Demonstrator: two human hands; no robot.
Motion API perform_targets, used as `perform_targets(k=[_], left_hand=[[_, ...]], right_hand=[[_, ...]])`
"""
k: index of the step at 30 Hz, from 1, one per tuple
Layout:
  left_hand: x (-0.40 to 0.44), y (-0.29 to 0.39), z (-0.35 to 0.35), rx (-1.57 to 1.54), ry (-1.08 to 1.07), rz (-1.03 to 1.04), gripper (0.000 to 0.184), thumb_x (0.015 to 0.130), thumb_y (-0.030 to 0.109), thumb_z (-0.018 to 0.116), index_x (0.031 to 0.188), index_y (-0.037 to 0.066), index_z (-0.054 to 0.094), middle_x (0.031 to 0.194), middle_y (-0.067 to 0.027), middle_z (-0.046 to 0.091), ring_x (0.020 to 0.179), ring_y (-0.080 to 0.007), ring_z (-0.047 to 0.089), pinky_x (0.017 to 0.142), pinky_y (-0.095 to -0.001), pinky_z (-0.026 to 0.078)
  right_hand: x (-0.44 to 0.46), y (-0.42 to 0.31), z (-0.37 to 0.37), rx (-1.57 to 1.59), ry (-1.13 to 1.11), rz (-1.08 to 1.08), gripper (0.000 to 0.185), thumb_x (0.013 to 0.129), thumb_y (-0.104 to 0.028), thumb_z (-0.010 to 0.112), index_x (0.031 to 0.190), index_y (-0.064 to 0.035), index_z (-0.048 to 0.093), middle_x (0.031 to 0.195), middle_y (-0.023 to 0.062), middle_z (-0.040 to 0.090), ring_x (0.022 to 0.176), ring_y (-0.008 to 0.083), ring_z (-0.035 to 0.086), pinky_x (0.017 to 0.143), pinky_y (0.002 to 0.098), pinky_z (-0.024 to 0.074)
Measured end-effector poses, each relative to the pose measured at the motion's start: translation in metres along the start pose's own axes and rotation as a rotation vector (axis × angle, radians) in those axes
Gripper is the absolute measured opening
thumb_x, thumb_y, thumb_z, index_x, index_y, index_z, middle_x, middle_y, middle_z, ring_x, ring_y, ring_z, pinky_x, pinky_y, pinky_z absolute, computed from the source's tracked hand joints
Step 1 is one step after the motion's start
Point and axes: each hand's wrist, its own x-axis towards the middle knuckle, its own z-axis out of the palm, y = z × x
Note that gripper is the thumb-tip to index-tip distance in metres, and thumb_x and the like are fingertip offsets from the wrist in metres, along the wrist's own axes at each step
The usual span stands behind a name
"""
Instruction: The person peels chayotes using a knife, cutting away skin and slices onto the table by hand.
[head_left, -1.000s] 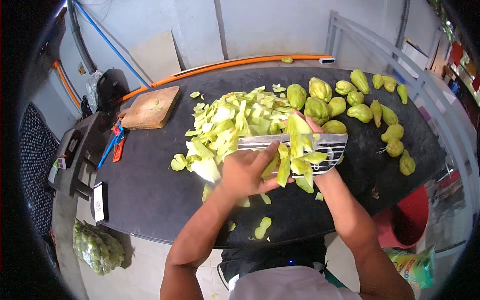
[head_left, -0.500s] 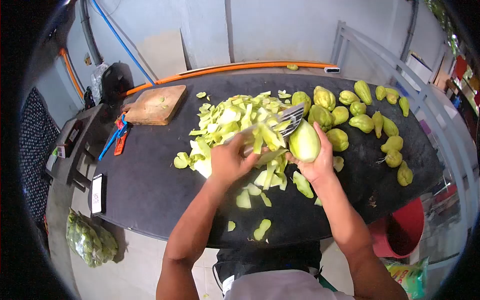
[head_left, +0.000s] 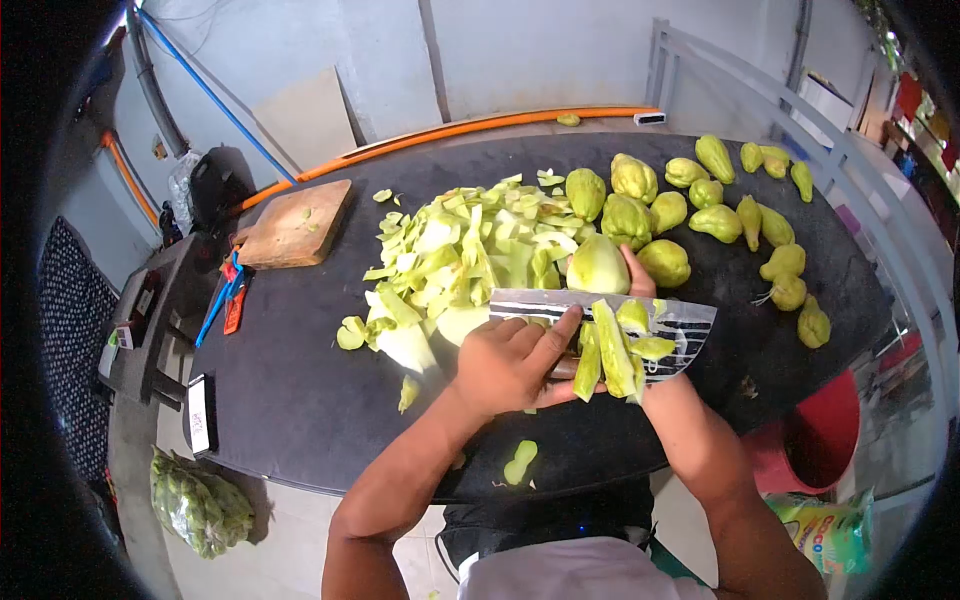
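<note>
My left hand [head_left: 512, 366] is wrapped round the handle of a wide-bladed knife [head_left: 686, 322], whose flat lies across in front of my right hand [head_left: 641, 274]. Strips of green peel [head_left: 612, 348] cling to the blade. Beyond the knife, my right hand grips a pale, peeled chayote [head_left: 598, 268]; the blade hides much of that hand, and only some fingers show on the fruit's right side. A heap of chayote peelings [head_left: 460, 235] lies just left of the fruit on the dark table [head_left: 300, 400].
Unpeeled chayotes [head_left: 715, 222] are spread over the table's right side. At the left are a wooden chopping board [head_left: 296, 225], blue-handled scissors [head_left: 217, 305] and a phone-like white object [head_left: 198, 412]. A red bin [head_left: 825, 435] stands below right; a bag of greens [head_left: 200, 500] lies on the floor.
The knife has swung down and right, from upright beside the chayote to lying flat in front of it, carrying peel strips. The peeled chayote has shifted slightly left and up.
</note>
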Motion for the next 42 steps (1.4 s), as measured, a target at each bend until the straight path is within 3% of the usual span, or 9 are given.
perform_targets(k=[4,13,20,25,26,28,34,38,42], left_hand=[[0.001,0.0,0.001,0.017,0.024,0.025,0.08,0.068,0.055,0.083,0.126,0.003,0.066,0.061,0.0003,0.051,0.052,-0.0171,0.058,0.05,-0.0319,0.048],[-0.001,0.003,-0.001,0.033,-0.011,0.035,0.077,0.075,0.056,0.072,0.132,0.006,0.063,0.068,-0.0003,0.052,0.057,-0.0175,0.057,0.05,-0.0325,0.047],[0.003,0.004,-0.002,0.048,0.031,0.075,0.079,0.067,0.057,0.08,0.124,0.003,0.067,0.062,0.0015,0.05,0.052,-0.0152,0.057,0.05,-0.0306,0.048],[-0.007,-0.014,0.0,0.005,0.044,-0.034,0.077,0.073,0.058,0.076,0.127,0.006,0.065,0.065,-0.0006,0.054,0.052,-0.0188,0.057,0.048,-0.0338,0.046],[-0.009,-0.021,0.0,-0.007,0.069,-0.076,0.077,0.073,0.059,0.077,0.127,0.006,0.065,0.064,-0.0008,0.054,0.051,-0.0192,0.057,0.048,-0.0339,0.046],[-0.01,-0.023,-0.007,-0.011,0.041,-0.097,0.076,0.071,0.056,0.081,0.125,0.004,0.066,0.064,-0.0019,0.059,0.052,-0.0205,0.059,0.051,-0.0341,0.048],[0.001,-0.006,-0.009,-0.074,0.072,0.002,0.073,0.072,0.053,0.082,0.123,0.003,0.067,0.061,-0.0026,0.057,0.055,-0.0228,0.063,0.055,-0.0352,0.051],[-0.013,-0.027,-0.01,-0.099,0.017,-0.228,0.073,0.071,0.053,0.083,0.124,0.004,0.066,0.071,-0.0063,0.067,0.056,-0.0247,0.066,0.053,-0.0352,0.053],[-0.007,-0.018,-0.013,-0.125,0.063,-0.146,0.07,0.071,0.044,0.086,0.123,0.002,0.067,0.072,-0.0092,0.068,0.062,-0.0273,0.069,0.062,-0.0358,0.056]], right_hand=[[0.008,0.005,-0.002,0.092,0.093,-0.022,0.043,0.102,-0.037,0.048,0.121,0.0009,0.06,0.106,0.0189,0.067,0.1,0.0277,0.066,0.094,0.04,0.0531],[0.006,0.006,-0.002,-0.027,0.085,0.043,0.038,0.101,-0.036,0.051,0.115,-0.0024,0.064,0.097,0.0134,0.07,0.094,0.025,0.067,0.091,0.0396,0.0541],[-0.001,0.005,0.003,-0.045,0.048,0.052,0.042,0.101,-0.037,0.052,0.122,-0.0025,0.063,0.102,0.0146,0.07,0.096,0.0254,0.067,0.091,0.0402,0.0541],[-0.016,0.002,0.027,-0.119,0.125,0.037,0.042,0.1,-0.037,0.053,0.125,-0.0042,0.062,0.108,0.013,0.069,0.1,0.024,0.066,0.094,0.0404,0.0529],[-0.021,-0.005,0.043,0.034,0.088,0.195,0.042,0.099,-0.037,0.054,0.126,-0.0053,0.062,0.111,0.0125,0.068,0.103,0.0242,0.065,0.094,0.0408,0.0523],[-0.017,-0.005,0.036,0.05,-0.073,0.206,0.043,0.097,-0.04,0.056,0.123,-0.0067,0.062,0.116,0.0123,0.067,0.105,0.0251,0.066,0.096,0.0413,0.0527],[-0.023,-0.005,0.045,-0.162,-0.062,0.034,0.048,0.1,-0.042,0.053,0.129,-0.0059,0.06,0.119,0.0127,0.067,0.108,0.0238,0.065,0.099,0.0394,0.0509],[-0.014,-0.003,0.033,-0.041,-0.125,0.16,0.054,0.096,-0.046,0.059,0.136,-0.0094,0.057,0.122,0.013,0.065,0.108,0.0245,0.064,0.096,0.041,0.0526],[-0.014,-0.004,0.038,-0.134,-0.048,0.1,0.055,0.097,-0.046,0.058,0.138,-0.0093,0.055,0.125,0.0102,0.063,0.113,0.0215,0.061,0.098,0.0384,0.052]])
